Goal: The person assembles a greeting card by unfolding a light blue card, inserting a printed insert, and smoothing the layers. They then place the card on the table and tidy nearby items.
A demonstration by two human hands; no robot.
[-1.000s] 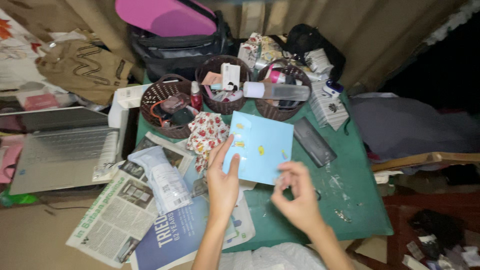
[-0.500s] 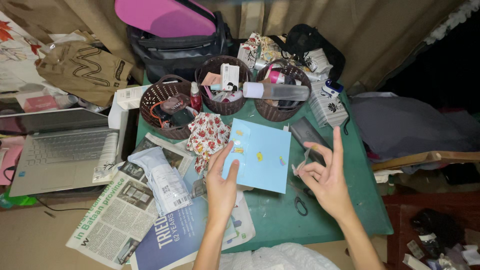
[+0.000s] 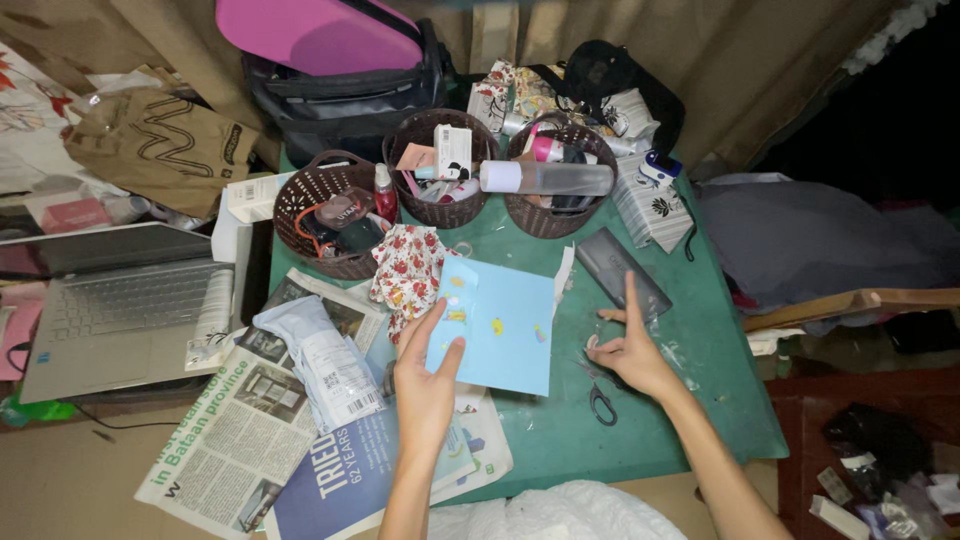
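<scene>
— Left hand (image 3: 425, 385)?
— Pinching the lower left edge of the light blue paper sheet (image 3: 505, 325), thumb on top, fingers underneath. Sheet slightly lifted over the green table (image 3: 690, 390), just right of the floral cloth (image 3: 405, 275).
— Right hand (image 3: 630, 350)?
— Open, gripping nothing. Index finger stretched up toward the dark flat case (image 3: 620, 272), other fingers loosely curled. Resting just above the black-handled scissors (image 3: 602, 400), apart from the sheet.
— Handling of the sheet?
— Probably very light and thin, floppy past the held edge; likely to sag or crease if pinched hard. Small yellow bits on its face, maybe loose, maybe stuck; cannot tell. Best held at the bare edges, kept level, with a second grip on the right edge for support.
— Scissors?
— Stiff, small, likely metal blades; best taken by the handle loops, blades lying partly under the hand.
— Surroundings?
— Three brown woven baskets (image 3: 440, 165) along the back of the table, a clear bottle (image 3: 545, 178) lying across two of them. Newspapers (image 3: 240, 440) and a plastic packet (image 3: 325, 360) at left, laptop (image 3: 120, 305) further left.
</scene>
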